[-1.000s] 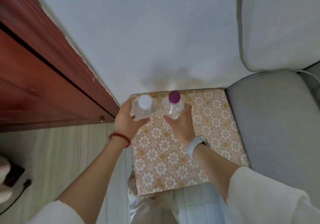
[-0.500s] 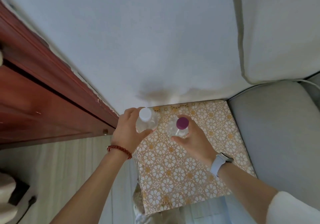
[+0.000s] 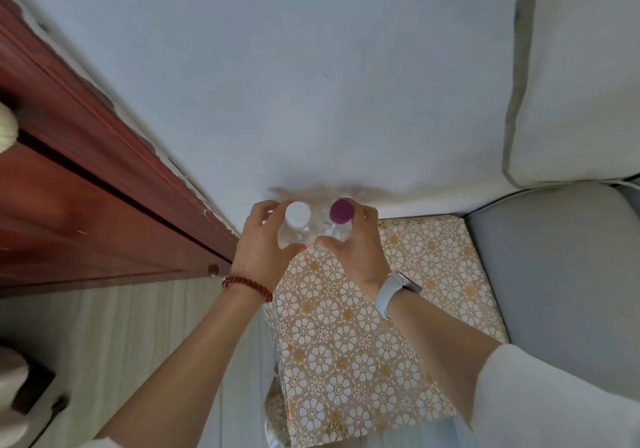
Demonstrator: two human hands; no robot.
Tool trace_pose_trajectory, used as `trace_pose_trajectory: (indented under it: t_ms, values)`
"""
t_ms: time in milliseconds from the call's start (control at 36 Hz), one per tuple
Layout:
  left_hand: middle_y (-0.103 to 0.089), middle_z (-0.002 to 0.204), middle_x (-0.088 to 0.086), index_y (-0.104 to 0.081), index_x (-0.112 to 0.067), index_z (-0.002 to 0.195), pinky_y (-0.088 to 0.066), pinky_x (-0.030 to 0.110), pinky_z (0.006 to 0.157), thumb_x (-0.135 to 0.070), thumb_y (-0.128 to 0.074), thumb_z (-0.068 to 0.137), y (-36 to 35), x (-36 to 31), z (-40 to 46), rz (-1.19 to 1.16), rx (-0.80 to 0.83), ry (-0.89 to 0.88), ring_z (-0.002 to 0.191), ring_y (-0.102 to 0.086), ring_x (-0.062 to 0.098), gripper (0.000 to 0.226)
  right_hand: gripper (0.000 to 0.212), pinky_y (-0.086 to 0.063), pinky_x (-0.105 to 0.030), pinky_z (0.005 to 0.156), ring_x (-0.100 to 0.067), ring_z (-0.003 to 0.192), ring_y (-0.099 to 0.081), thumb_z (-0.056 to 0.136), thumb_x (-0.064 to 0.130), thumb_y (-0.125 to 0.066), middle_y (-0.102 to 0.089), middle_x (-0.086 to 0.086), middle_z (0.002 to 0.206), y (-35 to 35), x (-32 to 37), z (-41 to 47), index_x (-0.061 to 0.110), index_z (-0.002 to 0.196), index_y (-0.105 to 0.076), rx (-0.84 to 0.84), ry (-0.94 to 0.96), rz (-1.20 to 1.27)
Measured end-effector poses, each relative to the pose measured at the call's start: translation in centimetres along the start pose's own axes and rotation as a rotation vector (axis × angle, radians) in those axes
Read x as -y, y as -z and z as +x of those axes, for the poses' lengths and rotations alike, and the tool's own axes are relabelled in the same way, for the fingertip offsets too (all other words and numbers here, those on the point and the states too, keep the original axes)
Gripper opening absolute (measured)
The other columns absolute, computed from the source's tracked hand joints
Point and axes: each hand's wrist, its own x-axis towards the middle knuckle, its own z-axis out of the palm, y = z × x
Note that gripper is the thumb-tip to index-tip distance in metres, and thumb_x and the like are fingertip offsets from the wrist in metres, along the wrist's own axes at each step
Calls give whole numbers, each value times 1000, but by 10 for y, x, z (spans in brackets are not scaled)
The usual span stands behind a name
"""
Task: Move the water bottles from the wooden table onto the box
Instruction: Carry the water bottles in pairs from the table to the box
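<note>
Two clear water bottles stand side by side at the far left corner of the box (image 3: 398,309), which is covered with a gold and white flower cloth. My left hand (image 3: 261,250) grips the white-capped bottle (image 3: 297,228). My right hand (image 3: 356,248) grips the purple-capped bottle (image 3: 341,221). The bottles touch each other. Their bases are hidden behind my fingers, so I cannot tell whether they rest on the box or hang just above it.
A red-brown wooden cabinet (image 3: 86,212) runs along the left. White wall (image 3: 311,84) rises behind the box. A grey cushioned seat (image 3: 561,274) adjoins the box on the right, with a white cushion (image 3: 581,67) above it. Pale wood floor (image 3: 121,337) lies at lower left.
Both hands have brought the bottles together toward the box's far left corner; the purple-capped bottle moved back toward the wall and against the white-capped one. The camera has tilted.
</note>
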Motion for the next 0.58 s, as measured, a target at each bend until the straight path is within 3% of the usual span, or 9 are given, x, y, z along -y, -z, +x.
trace_pose_trajectory:
  t_ms: [83, 167, 222, 306, 417, 528, 583]
  values:
    - [-41, 130, 6, -47, -14, 128, -45, 41, 98, -10, -75, 70, 0, 0, 1, -9, -27, 12, 117, -47, 24, 65, 70, -28, -2, 85, -8, 102, -32, 71, 17, -76, -38, -14, 128, -1, 3, 5, 9, 130, -39, -4, -57, 46]
    - [-46, 128, 7, -46, -11, 128, -46, 44, 97, -8, -76, 68, 0, 4, 5, 17, -47, 3, 116, -48, 26, 67, 71, -45, -37, 97, -19, 112, -42, 75, 19, -71, -40, -15, 128, -2, 6, 2, 13, 135, -34, 40, -99, 92]
    - [-47, 128, 7, -47, -10, 127, -47, 45, 96, -8, -76, 67, 0, 6, 8, 15, -46, 3, 115, -50, 26, 66, 68, -49, -46, 94, -24, 110, -50, 77, 21, -69, -48, -15, 124, -4, 4, 0, 17, 135, -33, 59, -82, 89]
    - [-49, 127, 5, -49, -12, 125, -47, 45, 96, -6, -77, 67, 0, 5, 8, -15, -50, 12, 114, -51, 25, 65, 61, -49, -41, 89, -19, 91, -48, 80, 16, -67, -52, -17, 117, -4, 4, 3, 17, 132, -35, 25, -110, 69]
    - [-50, 125, 6, -51, -10, 124, -47, 46, 95, -2, -76, 65, -1, 6, 8, -43, -61, 13, 113, -52, 26, 64, 58, -46, -35, 83, -20, 87, -47, 81, 17, -67, -52, -17, 114, -6, 4, 5, 16, 130, -37, 2, -100, 63]
    - [-47, 128, 7, -48, -9, 126, -45, 44, 98, -3, -75, 68, -2, 4, 6, -29, -63, 14, 116, -50, 25, 64, 61, -46, -40, 94, -28, 107, -53, 80, 17, -67, -53, -14, 120, -5, 5, 4, 17, 132, -36, 12, -122, 100]
    - [-44, 132, 7, -42, -10, 131, -42, 38, 102, -6, -73, 71, -5, 2, 4, -8, -56, 25, 120, -47, 25, 67, 66, -42, -36, 101, -28, 117, -49, 81, 16, -67, -51, -13, 127, -2, 8, 2, 16, 136, -30, 35, -149, 124]
